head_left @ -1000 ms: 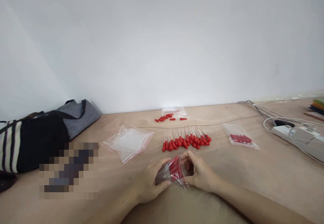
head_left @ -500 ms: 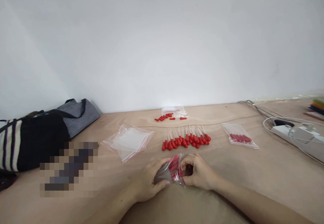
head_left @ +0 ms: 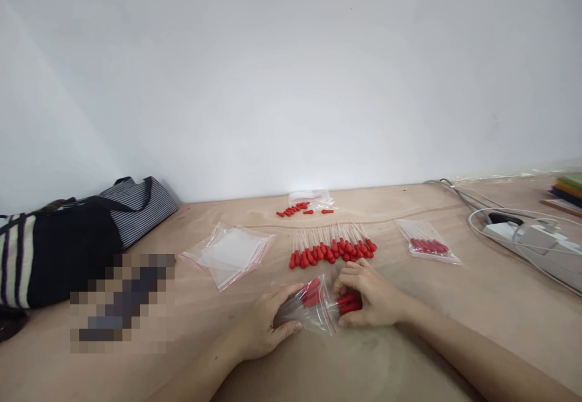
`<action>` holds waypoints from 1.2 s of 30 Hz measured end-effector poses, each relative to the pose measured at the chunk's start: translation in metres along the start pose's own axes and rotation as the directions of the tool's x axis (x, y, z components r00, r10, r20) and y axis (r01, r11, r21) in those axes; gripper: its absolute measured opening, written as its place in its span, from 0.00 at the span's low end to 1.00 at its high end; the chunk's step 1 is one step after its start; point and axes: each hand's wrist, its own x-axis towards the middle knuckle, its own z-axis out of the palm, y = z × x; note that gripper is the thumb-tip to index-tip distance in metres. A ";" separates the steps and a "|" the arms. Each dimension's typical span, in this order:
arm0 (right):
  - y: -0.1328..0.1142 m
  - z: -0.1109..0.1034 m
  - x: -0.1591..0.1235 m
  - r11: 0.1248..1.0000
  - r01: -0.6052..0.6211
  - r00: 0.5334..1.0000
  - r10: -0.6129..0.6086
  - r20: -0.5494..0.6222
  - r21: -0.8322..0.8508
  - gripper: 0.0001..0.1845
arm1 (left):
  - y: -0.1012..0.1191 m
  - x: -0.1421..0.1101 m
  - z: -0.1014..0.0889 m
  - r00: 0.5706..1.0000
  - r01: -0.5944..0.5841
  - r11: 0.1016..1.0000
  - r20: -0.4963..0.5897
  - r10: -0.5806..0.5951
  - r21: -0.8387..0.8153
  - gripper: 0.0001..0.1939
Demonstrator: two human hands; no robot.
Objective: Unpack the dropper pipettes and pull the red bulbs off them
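**Held droppers (head_left: 350,305) are facing a clear bag (head_left: 324,318)**

The left hand (head_left: 266,323) is curving around the clear bag on the table (head_left: 436,305), thumb and fingers holding its sides, while red bulbs (head_left: 311,291) are showing inside. The right hand (head_left: 375,296) is curling closely around the held droppers, whose tips are pointing toward the bag's red-striped edge. Just beyond, a row of droppers (head_left: 334,250) is lying between flat bags (head_left: 234,249) and a filled bag (head_left: 427,243).

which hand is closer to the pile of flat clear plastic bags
Left: the left hand is below and right of the pile of flat clear plastic bags in the picture; the right hand is farther to the right.
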 end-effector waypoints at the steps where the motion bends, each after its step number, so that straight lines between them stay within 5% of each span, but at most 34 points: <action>1: -0.001 0.002 0.002 1.000 0.013 1.000 -0.013 0.003 0.017 0.16 | 0.000 0.000 0.000 1.000 0.000 1.000 0.001 0.000 -0.002 0.28; 9: 0.012 -0.016 -0.013 0.991 -0.024 0.992 0.007 0.127 0.135 0.05 | 0.002 0.000 -0.001 1.000 0.019 1.000 0.014 -0.019 -0.001 0.28; 15: 0.043 -0.049 -0.049 0.923 -0.299 0.954 0.296 0.048 0.243 0.14 | -0.001 -0.001 -0.001 0.999 0.036 0.999 0.038 -0.036 0.002 0.27; 17: 0.059 -0.053 -0.050 0.881 -0.389 0.884 0.439 -0.159 0.270 0.17 | -0.002 -0.001 -0.001 0.999 0.026 1.000 0.031 -0.026 0.003 0.27; 21: 0.088 -0.045 -0.031 0.697 -0.702 0.589 0.682 -0.434 0.143 0.16 | -0.001 0.000 -0.002 0.999 0.033 0.999 0.027 -0.033 0.003 0.28; 23: 0.097 -0.037 -0.018 0.664 -0.738 0.552 0.696 -0.459 0.120 0.15 | -0.001 0.000 -0.002 0.999 0.041 0.999 0.031 -0.041 0.001 0.27; 29: 0.107 -0.022 0.004 0.668 -0.736 0.563 0.695 -0.447 0.110 0.17 | 0.001 0.000 -0.004 0.998 0.046 0.999 0.044 -0.045 -0.018 0.28; 36: 0.106 -0.022 -0.002 0.680 -0.718 0.595 0.710 -0.376 0.149 0.24 | 0.002 0.000 -0.004 0.997 0.052 0.999 0.050 -0.051 -0.009 0.28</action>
